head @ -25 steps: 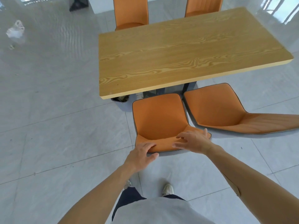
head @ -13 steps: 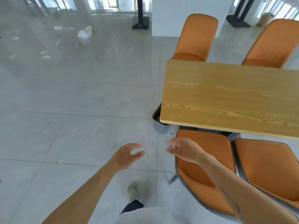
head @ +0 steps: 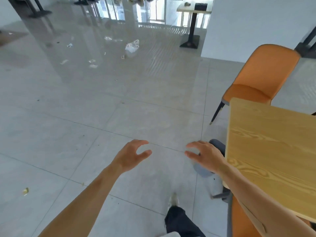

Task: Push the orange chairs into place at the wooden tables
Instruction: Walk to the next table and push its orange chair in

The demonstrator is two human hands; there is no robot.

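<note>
Both my hands empty, fingers spread, over bare floor. Left hand (head: 132,155) well clear of furniture. Right hand (head: 204,155) just beside wooden desk (head: 273,151) corner. Far orange chair (head: 256,79) lies ahead and right, beyond desk end, backrest toward wall. Right hand nearer. Near orange chair (head: 239,219) tucked under desk by my right forearm.
</note>
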